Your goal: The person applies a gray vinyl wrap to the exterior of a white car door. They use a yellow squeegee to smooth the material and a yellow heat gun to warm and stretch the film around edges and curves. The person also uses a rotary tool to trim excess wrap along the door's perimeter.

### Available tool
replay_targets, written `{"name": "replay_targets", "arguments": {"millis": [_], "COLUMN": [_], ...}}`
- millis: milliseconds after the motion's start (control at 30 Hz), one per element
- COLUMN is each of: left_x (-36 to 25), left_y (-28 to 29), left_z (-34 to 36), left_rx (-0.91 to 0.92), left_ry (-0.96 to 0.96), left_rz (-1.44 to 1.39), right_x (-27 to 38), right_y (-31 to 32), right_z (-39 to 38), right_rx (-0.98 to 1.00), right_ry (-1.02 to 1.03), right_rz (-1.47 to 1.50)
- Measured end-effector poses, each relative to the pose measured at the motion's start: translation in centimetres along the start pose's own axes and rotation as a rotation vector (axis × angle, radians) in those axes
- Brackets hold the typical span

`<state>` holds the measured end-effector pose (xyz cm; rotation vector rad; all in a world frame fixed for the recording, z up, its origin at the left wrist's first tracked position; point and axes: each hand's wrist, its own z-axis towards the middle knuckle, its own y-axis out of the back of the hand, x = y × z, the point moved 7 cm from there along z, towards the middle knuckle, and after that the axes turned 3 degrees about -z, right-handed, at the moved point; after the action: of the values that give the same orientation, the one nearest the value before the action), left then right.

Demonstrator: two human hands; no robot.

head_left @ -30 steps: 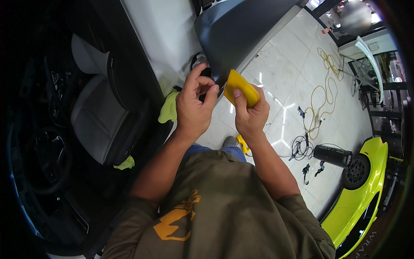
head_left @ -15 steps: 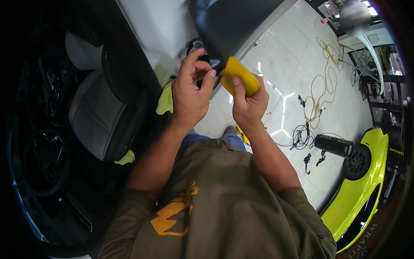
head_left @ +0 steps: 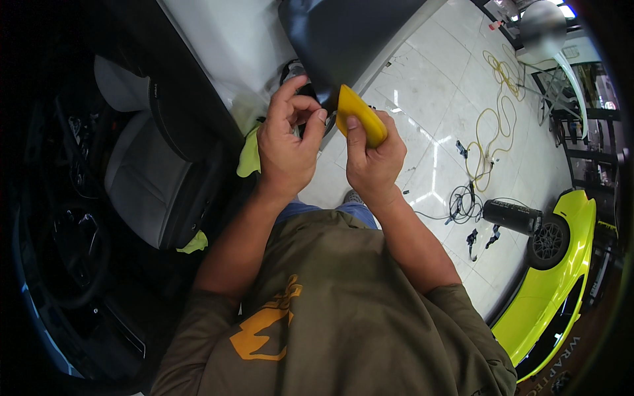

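Tilted carelessly, the yellow squeegee [head_left: 357, 109] pinched in the right hand's [head_left: 378, 157] fingers could scuff the dark panel [head_left: 353, 39]; whether the curled left hand [head_left: 288, 150] pinches anything, I cannot tell.

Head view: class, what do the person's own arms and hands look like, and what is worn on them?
The left hand and right hand are ungloved. The forearms are bare. Short, dark olive sleeves end near the elbows, part of a matching shirt with an orange print.
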<state>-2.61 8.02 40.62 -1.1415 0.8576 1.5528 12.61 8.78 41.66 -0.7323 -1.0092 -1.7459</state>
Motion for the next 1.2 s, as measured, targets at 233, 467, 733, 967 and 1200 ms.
{"name": "replay_targets", "arguments": {"millis": [233,467,733,967,1200], "left_x": [0.3,0.5,0.3,0.0,0.4], "left_y": [-0.1,0.4,-0.5,-0.3,-0.1], "left_z": [0.2,-0.3,-0.3,-0.1,0.2], "left_rx": [0.006,-0.040,-0.016,-0.011,0.013], "left_ry": [-0.045,-0.005,-0.106,-0.142,-0.128], "left_rz": [0.006,-0.095,0.225,0.235,0.192], "right_x": [0.4,-0.9,-1.3,-2.4,-2.0], "right_y": [-0.8,1.6,0.4,-0.5,-0.8], "right_z": [0.0,-0.4,-1.2,-2.0,-1.9], "right_rx": [-0.014,-0.082,-0.067,-0.041,-0.049], "right_ry": [0.082,-0.024,-0.011,0.013,0.121], "right_rz": [-0.080,0.159,0.098,0.110,0.072]}}
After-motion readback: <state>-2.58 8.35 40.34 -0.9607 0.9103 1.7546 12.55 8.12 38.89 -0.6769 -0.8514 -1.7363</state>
